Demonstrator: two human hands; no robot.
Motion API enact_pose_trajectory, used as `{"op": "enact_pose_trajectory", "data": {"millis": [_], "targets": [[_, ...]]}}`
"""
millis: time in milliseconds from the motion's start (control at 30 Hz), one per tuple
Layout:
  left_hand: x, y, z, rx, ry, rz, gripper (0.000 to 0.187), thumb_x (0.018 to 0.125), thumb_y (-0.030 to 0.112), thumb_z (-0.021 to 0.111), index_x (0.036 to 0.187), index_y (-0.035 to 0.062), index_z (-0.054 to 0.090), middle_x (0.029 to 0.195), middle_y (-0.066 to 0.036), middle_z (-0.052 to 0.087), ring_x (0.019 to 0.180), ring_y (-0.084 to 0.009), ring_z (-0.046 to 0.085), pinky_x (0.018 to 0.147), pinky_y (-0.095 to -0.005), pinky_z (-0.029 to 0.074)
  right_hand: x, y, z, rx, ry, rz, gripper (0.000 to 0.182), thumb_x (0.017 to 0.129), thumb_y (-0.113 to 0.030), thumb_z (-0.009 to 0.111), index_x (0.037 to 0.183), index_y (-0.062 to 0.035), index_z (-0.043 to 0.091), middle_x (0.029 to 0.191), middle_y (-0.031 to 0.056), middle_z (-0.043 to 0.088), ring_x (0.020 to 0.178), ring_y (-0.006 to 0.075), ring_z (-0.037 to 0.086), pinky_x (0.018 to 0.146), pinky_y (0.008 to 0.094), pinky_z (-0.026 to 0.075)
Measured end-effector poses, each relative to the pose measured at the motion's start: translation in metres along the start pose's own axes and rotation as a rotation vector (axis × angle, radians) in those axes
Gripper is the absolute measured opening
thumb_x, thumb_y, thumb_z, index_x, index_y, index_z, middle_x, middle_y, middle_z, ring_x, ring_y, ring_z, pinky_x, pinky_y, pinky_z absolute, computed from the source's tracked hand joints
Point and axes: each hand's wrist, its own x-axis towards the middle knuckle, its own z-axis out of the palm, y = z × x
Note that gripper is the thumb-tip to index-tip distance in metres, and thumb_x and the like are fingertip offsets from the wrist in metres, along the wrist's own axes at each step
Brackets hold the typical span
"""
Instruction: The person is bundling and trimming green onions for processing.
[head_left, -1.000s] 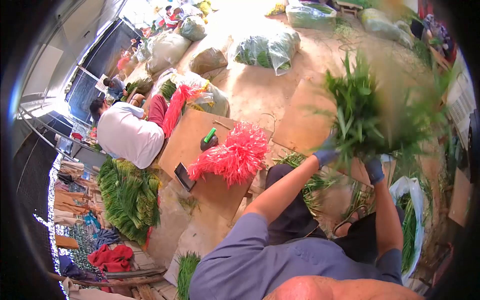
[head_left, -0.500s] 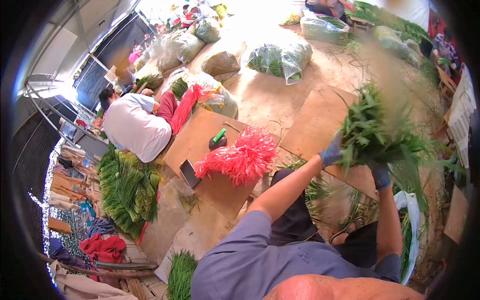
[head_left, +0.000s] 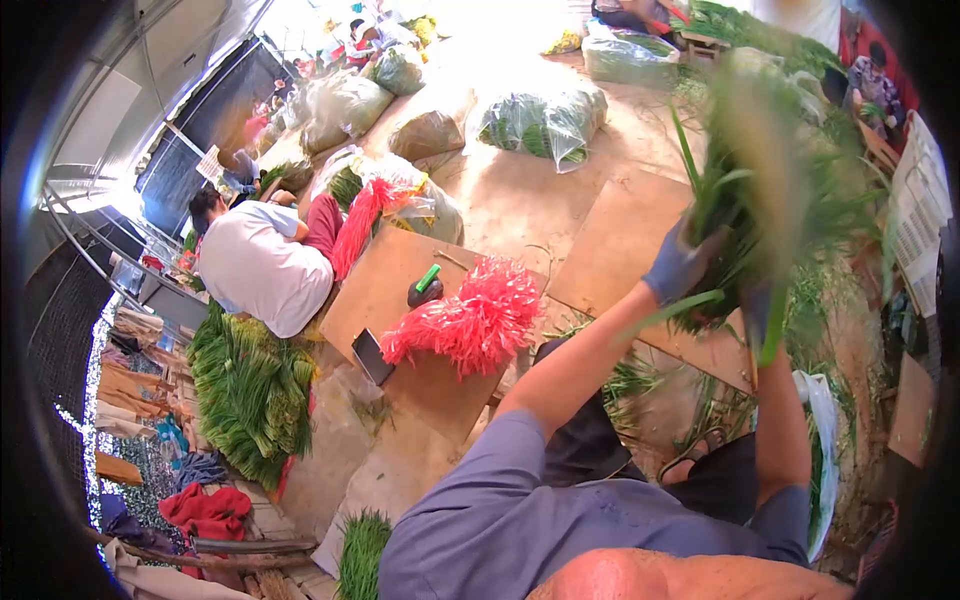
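A bundle of long green leafy stalks [head_left: 725,190] is held up over the right side of the board, partly blurred by motion. My left hand [head_left: 686,262], in a blue-grey glove, is closed round the bundle's left side. On the near side, my right hand [head_left: 757,305] is also gloved and mostly covered by leaves; its fingers are hidden. Below the hands lies a brown board [head_left: 620,255], with loose green stalks [head_left: 628,385] scattered by my legs.
On another board [head_left: 440,395] lie red plastic ties [head_left: 475,318], a phone [head_left: 373,357] and a dark object with a green top [head_left: 425,285]. A person [head_left: 265,255] sits at left near heaped green stalks [head_left: 250,385]. Filled plastic bags [head_left: 545,120] stand beyond.
The bundle has swung from lying sideways to more upright, its leaves now reaching higher. My left hand has moved slightly up. The view has shifted a little.
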Motion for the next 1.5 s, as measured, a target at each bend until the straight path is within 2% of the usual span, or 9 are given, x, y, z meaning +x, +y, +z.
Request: {"op": "enact_pose_trajectory", "data": {"millis": [133, 367, 500, 633, 833, 1000, 1133, 1233, 1500], "targets": [[-0.041, -0.093, -0.056, 0.049, -0.115, 0.014, 0.052, 0.091, 0.013, 0.061, 0.137, 0.0004, 0.042, 0.127, -0.012, 0.058, 0.115, -0.0225, 0.054, 0.101, -0.0347, 0.042, -0.018, 0.063, -0.044, -0.782, -0.166, -0.045, 0.046, 0.088, -0.019, 0.069, 0.126, -0.0012, 0.05, 0.116, 0.0087, 0.06, 0.103, 0.02, 0.058, 0.087, 0.0358, 0.049], [-0.005, -0.063, 0.004, 0.234, 0.127, 0.22, 0.047, 0.093, 0.019, 0.061, 0.133, -0.0007, 0.045, 0.126, -0.011, 0.057, 0.109, -0.0184, 0.056, 0.09, -0.0317, 0.048, -0.005, 0.049, 0.004, -0.222, 0.039, -0.201, 0.028, 0.095, -0.016, 0.058, 0.118, -0.0014, 0.057, 0.11, 0.0076, 0.063, 0.094, 0.0184, 0.06, 0.081, 0.0336, 0.051], [-0.009, -0.036, 0.017, -0.041, 0.173, 0.222, 0.03, 0.095, 0.016, 0.057, 0.12, -0.002, 0.056, 0.112, -0.012, 0.065, 0.097, -0.0169, 0.06, 0.082, -0.0324, 0.051, -0.002, 0.08, 0.016, -0.1, 0.049, -0.158, 0.047, 0.089, -0.014, 0.068, 0.131, -0.0007, 0.049, 0.122, 0.0097, 0.058, 0.106, 0.0207, 0.057, 0.09, 0.031, 0.047], [-0.025, -0.09, -0.014, 0.258, 0.147, -0.227, 0.032, 0.098, 0.026, 0.053, 0.103, -0.0028, 0.066, 0.093, -0.019, 0.07, 0.083, -0.0229, 0.065, 0.075, -0.0348, 0.051, -0.03, 0.081, 0.023, -0.777, 0.17, -0.387, 0.054, 0.088, -0.013, 0.071, 0.135, -0.0018, 0.047, 0.128, 0.0105, 0.056, 0.111, 0.0223, 0.056, 0.096, 0.0324, 0.045], [0.045, -0.017, 0.034, 0.813, -0.114, -0.045, 0.061, 0.091, 0.057, 0.052, 0.113, 0.002, 0.064, 0.097, -0.026, 0.067, 0.096, -0.0414, 0.064, 0.083, -0.0462, 0.05, -0.005, 0.03, 0.028, 0.136, 0.276, -0.258, 0.036, 0.101, -0.024, 0.05, 0.133, -0.0076, 0.048, 0.133, 0.0068, 0.052, 0.117, 0.0219, 0.052, 0.098, 0.0379, 0.047], [0.089, -0.085, 0.029, 0.874, -0.315, 0.172, 0.077, 0.083, 0.067, 0.055, 0.133, 0.0081, 0.054, 0.124, -0.025, 0.06, 0.117, -0.04, 0.056, 0.099, -0.0431, 0.044, -0.026, 0.03, 0.024, 0.496, 0.366, 0.301, 0.054, 0.094, -0.056, 0.05, 0.125, -0.0123, 0.055, 0.114, 0.0038, 0.063, 0.101, 0.0218, 0.062, 0.088, 0.0389, 0.051], [0.026, -0.066, -0.031, 0.707, -0.146, -0.019, 0.047, 0.092, 0.042, 0.06, 0.126, 0.0095, 0.063, 0.125, -0.018, 0.062, 0.115, -0.0316, 0.06, 0.099, -0.0368, 0.046, -0.132, 0.082, -0.037, 0.14, 0.14, 1.079, 0.056, 0.091, -0.053, 0.059, 0.121, -0.0067, 0.057, 0.102, 0.012, 0.067, 0.08, 0.026, 0.066, 0.072, 0.0404, 0.055], [-0.025, -0.073, -0.091, 0.864, 0.077, -0.039, 0.032, 0.095, 0.027, 0.059, 0.118, 0.0063, 0.066, 0.114, -0.017, 0.067, 0.104, -0.0262, 0.066, 0.091, -0.0343, 0.05, -0.177, 0.1, -0.071, -0.514, -0.216, 0.76, 0.042, 0.093, -0.045, 0.06, 0.108, -0.0062, 0.064, 0.092, 0.0128, 0.067, 0.079, 0.0233, 0.067, 0.068, 0.0381, 0.053], [-0.08, -0.094, -0.119, 1.279, -0.18, 0.154, 0.044, 0.088, 0.032, 0.063, 0.127, 0.0111, 0.06, 0.125, -0.019, 0.059, 0.125, -0.0337, 0.05, 0.109, -0.0456, 0.032, -0.083, 0.021, 0.032, -1.176, -0.069, -0.016, 0.039, 0.093, -0.045, 0.055, 0.09, -0.0068, 0.062, 0.081, 0.0162, 0.066, 0.076, 0.0377, 0.065, 0.065, 0.0453, 0.051]]}}
